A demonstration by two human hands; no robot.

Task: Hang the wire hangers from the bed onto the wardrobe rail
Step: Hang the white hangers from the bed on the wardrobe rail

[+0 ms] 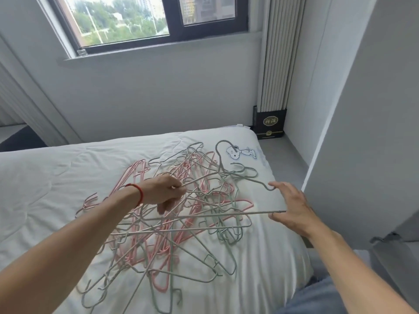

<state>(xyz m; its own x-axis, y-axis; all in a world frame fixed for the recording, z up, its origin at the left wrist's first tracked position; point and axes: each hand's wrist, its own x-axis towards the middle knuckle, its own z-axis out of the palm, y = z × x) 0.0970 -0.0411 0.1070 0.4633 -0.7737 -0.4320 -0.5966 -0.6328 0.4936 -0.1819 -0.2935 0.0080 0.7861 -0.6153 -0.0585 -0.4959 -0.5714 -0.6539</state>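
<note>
Wire hangers, thin pink and grey-green ones, lie tangled on the white quilted bed. Left hand pinches a grey hanger mid-pile; right hand, fingers spread, touches another's bar end. Judged step: picking and separating. Next: lift one free without snagging. Too tangled to count; dozens. Wardrobe rail unseen.

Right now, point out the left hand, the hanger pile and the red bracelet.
left hand point(164, 192): head view, back of the hand.
hanger pile point(172, 232): head view, tangled middle of the pile.
red bracelet point(138, 193): head view, band on the wrist.
</note>
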